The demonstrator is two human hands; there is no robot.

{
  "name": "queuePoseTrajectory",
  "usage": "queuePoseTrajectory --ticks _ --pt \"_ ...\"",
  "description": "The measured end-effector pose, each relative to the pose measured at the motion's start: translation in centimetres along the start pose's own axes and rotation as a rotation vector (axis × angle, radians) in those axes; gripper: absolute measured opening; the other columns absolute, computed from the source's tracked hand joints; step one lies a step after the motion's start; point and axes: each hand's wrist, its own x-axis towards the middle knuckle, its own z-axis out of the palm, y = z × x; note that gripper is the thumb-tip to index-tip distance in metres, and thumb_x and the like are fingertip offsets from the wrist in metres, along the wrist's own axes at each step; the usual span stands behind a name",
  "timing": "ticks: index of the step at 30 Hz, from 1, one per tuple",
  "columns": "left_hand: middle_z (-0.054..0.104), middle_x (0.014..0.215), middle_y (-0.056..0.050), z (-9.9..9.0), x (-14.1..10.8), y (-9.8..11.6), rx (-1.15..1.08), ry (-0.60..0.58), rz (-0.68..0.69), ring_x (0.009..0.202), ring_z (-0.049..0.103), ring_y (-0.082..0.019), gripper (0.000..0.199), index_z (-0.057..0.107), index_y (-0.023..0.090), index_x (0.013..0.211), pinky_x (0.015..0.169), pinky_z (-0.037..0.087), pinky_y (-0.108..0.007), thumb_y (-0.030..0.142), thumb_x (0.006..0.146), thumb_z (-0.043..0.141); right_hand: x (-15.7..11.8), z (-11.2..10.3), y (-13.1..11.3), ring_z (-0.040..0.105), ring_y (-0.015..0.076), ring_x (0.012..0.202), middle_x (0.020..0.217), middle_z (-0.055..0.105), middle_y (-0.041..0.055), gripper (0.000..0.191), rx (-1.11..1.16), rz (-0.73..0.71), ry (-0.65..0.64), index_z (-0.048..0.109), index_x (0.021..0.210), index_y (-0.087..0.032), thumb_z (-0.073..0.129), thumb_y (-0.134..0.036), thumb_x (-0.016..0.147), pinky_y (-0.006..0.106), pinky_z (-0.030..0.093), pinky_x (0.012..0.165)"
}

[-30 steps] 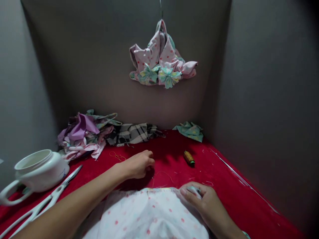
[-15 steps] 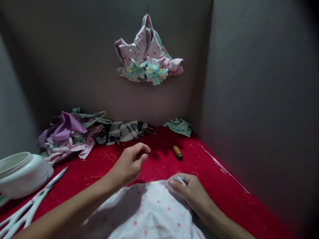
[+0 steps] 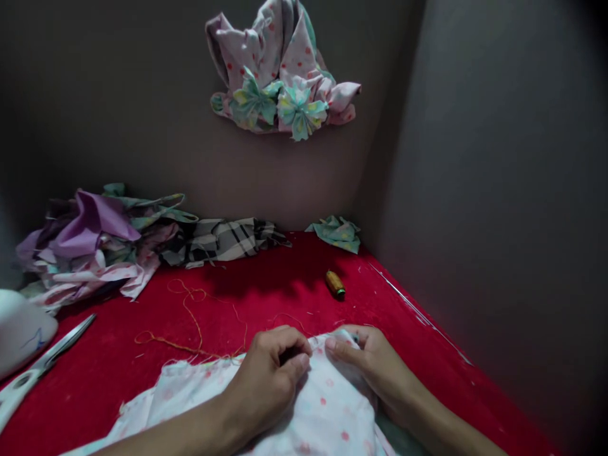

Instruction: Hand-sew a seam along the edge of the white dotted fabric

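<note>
White cloth with pink dots (image 3: 327, 405) spreads across the near side of the red surface. My right hand (image 3: 380, 361) pinches its upper edge between thumb and fingers. Close by on the left, my left hand (image 3: 270, 373) rests over the same edge, thumb and forefinger pressed together; whatever is between them is too small or hidden to make out. Loose orange thread (image 3: 190, 316) trails in loops behind the cloth, and a thin strand curves up near the left fingertips.
A spool of gold thread (image 3: 335, 285) lies beyond my right hand. At left are white-handled scissors (image 3: 57, 354) and a white bowl (image 3: 23, 329). Fabric scraps (image 3: 95, 234) pile along the back wall. A dotted garment with fabric flowers (image 3: 285, 82) hangs above.
My left hand has come down from above the red surface to the cloth's edge beside my right hand. My right hand keeps its grip. The camera view has tilted slightly down.
</note>
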Motion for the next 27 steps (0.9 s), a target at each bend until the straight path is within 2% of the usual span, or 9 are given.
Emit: queuePoseTrajectory --ticks 6,12,27 --pt "0.054 0.061 0.0 -0.46 0.16 -0.1 0.153 -0.017 0.028 0.058 0.047 -0.011 0.014 0.06 0.015 0.068 0.054 0.033 -0.021 0.014 0.072 0.047 -0.05 0.01 -0.03 0.038 0.0078 0.045 0.049 0.046 -0.0025 0.025 -0.089 0.026 0.023 0.054 0.06 -0.012 0.061 -0.036 0.061 0.02 0.028 0.043" --pt "0.053 0.059 -0.001 -0.56 0.08 -0.03 0.267 -0.031 0.09 0.059 0.047 -0.011 0.02 0.063 0.017 0.066 0.054 0.031 -0.022 0.014 0.075 0.045 -0.21 0.13 -0.12 0.035 0.0067 0.044 0.048 0.043 -0.0037 0.025 -0.034 0.014 0.032 0.05 0.057 -0.013 0.061 -0.034 0.061 0.019 0.026 0.042" --pt "0.049 0.057 -0.001 -0.5 -0.04 0.09 0.336 -0.032 0.121 0.056 0.045 -0.011 0.024 0.062 0.017 0.065 0.052 0.029 -0.023 0.017 0.079 0.042 -0.45 0.4 -0.47 0.038 0.0078 0.045 0.051 0.046 -0.0028 0.022 -0.051 -0.018 0.037 0.054 0.063 -0.012 0.06 -0.034 0.063 0.02 0.028 0.044"
